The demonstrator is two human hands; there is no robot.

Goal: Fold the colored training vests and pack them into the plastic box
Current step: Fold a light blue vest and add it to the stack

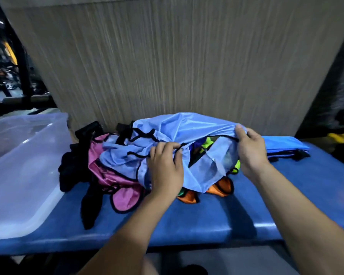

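Two hands on a light blue vest above the pile

Both hands grip one light blue vest (187, 132), lifted over a heap of vests on the blue bench (207, 219). The left hand (165, 167) curls its fingers round the vest's black-trimmed edge; the right hand (250, 153) pinches the fabric's far right edge. Under it lie one pink vest (111, 175), one black vest (75, 171), orange vests (220, 187) and a neon yellow-green one (208, 144), tangled so a full count is unclear. One clear plastic box (22, 167) sits at the left, touching the pile. A folded blue stack (284, 146) lies far right. A wood-grain panel (177, 56) stands behind.
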